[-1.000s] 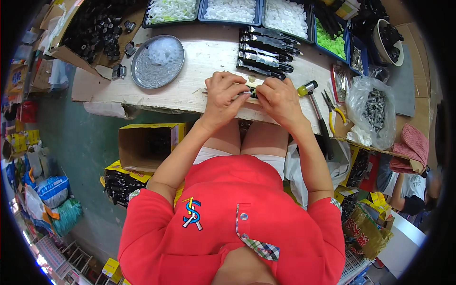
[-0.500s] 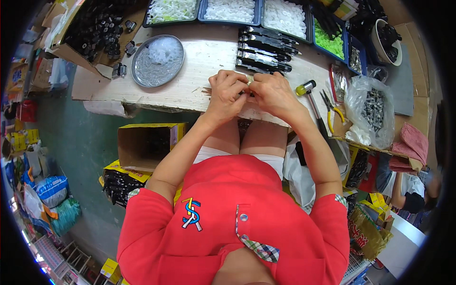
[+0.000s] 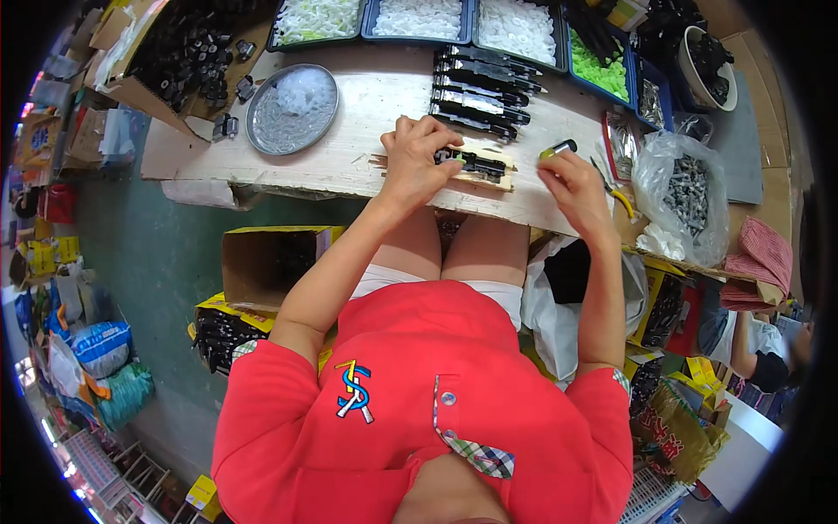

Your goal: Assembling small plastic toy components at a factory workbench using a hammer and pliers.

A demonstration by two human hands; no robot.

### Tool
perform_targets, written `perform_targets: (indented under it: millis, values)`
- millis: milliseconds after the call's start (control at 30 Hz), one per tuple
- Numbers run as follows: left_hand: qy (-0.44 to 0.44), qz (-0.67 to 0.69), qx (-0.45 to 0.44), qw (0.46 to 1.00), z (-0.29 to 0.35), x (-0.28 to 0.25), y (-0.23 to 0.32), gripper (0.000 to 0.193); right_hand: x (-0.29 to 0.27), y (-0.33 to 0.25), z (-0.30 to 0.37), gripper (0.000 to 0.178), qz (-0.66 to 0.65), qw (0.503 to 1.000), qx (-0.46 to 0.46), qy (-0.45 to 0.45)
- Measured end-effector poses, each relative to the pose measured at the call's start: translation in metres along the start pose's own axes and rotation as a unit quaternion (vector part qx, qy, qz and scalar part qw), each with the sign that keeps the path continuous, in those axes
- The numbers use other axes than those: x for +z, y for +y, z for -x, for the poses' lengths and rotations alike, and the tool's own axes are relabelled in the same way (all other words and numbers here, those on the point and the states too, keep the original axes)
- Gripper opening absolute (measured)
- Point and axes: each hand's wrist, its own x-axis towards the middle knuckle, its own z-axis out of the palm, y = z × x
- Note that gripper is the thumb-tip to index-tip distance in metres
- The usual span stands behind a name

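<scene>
A slim black part [image 3: 478, 162] with metal pieces and a bit of green near its left end lies in a pale wooden block [image 3: 497, 182] near the bench's front edge. My left hand [image 3: 414, 159] is closed over its left end, thumb and fingertips pinching there. To the right, my right hand [image 3: 576, 190] has its fingers bent round the shaft of a small hammer [image 3: 559, 150] just below the yellow-green and black head. The hammer's handle is hidden by the hand. Behind the block lie several similar black parts [image 3: 480, 92] in a row.
A round metal dish [image 3: 292, 131] with clear pieces sits at left, beside a box of black parts [image 3: 179, 65]. Bins of white pieces [image 3: 419, 19] and green pieces [image 3: 598, 70] line the back. Pliers [image 3: 623, 203] and a bag of metal parts [image 3: 690, 196] lie at right.
My hands were together over the block. The right hand has moved right to the hammer, uncovering the black part; the left hand has stayed at the block.
</scene>
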Motion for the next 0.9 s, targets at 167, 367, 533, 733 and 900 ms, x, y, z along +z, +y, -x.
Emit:
perform_targets:
  millis: [167, 367, 533, 733, 900]
  values:
    - [-0.001, -0.047, 0.086, 0.995, 0.002, 0.001, -0.006, 0.014, -0.042, 0.049, 0.024, 0.011, 0.031, 0.989, 0.108, 0.092]
    - [-0.004, -0.052, 0.12, 0.991, 0.004, -0.001, -0.005, 0.016, -0.135, 0.152, 0.067, 0.015, 0.244, 0.933, 0.183, 0.192]
    - [-0.027, 0.009, 0.148, 0.989, -0.004, -0.006, -0.015, 0.013, -0.143, 0.211, 0.094, 0.036, 0.374, 0.872, 0.313, 0.053]
    - [0.223, -0.106, 0.005, 0.969, -0.1, -0.098, -0.075, 0.014, -0.117, 0.195, 0.079, 0.043, 0.306, 0.867, 0.394, 0.002]
    - [0.205, -0.185, -0.093, 0.957, -0.182, -0.143, -0.128, 0.026, -0.113, 0.192, 0.061, 0.032, 0.283, 0.875, 0.391, 0.025]
